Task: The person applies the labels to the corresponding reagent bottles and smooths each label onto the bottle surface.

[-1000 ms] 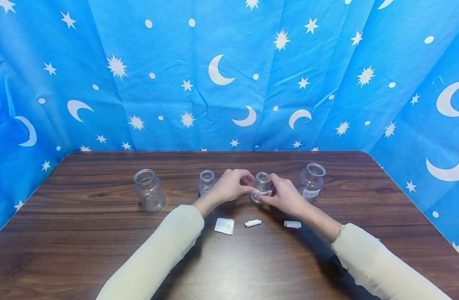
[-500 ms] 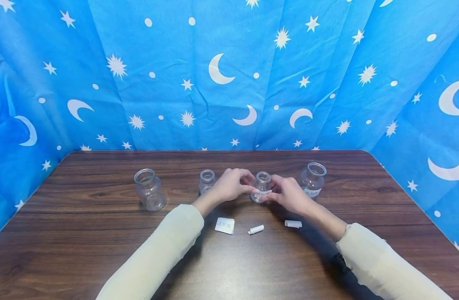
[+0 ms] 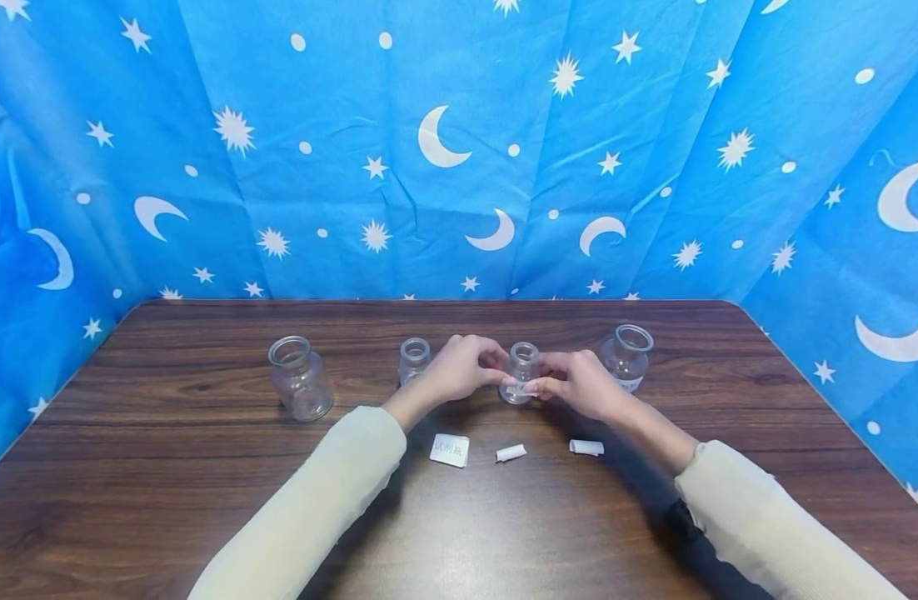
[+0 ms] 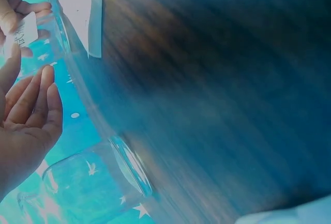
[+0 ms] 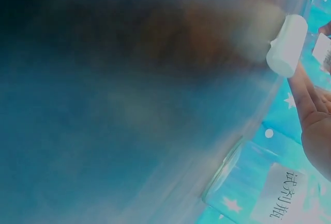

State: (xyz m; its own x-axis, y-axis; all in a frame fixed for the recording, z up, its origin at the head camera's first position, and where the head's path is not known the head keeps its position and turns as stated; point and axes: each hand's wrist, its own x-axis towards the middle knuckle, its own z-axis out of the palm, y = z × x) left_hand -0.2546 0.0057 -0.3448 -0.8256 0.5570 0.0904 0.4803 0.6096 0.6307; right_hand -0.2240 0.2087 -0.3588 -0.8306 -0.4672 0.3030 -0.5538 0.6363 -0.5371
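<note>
Where your two hands meet, one small glass jar, upright on the table, with a white label across its front. Your left hand: thumb in front and forefinger behind, holding the jar's left side; the left wrist view adds what the head view hides, the other fingers gently bent and side by side. Your right hand: thumb against the label's right end, fingers behind, pinching label and glass together. From the head the label is a thin pale strip; from your left wrist its dark handwriting shows. Nearer you, in a row: a white card stack, handwritten on top, and two rolls of white paper, the middle one and the right one. Beyond your right hand, a wider jar, whose label is mostly hidden from the head but reads as three handwritten characters from the right wrist. Left of your left hand, a second small jar, its lower part hidden by that hand; farther left, a large clear jar. Behind the table, blue cloth printed with white moons and stars.
</note>
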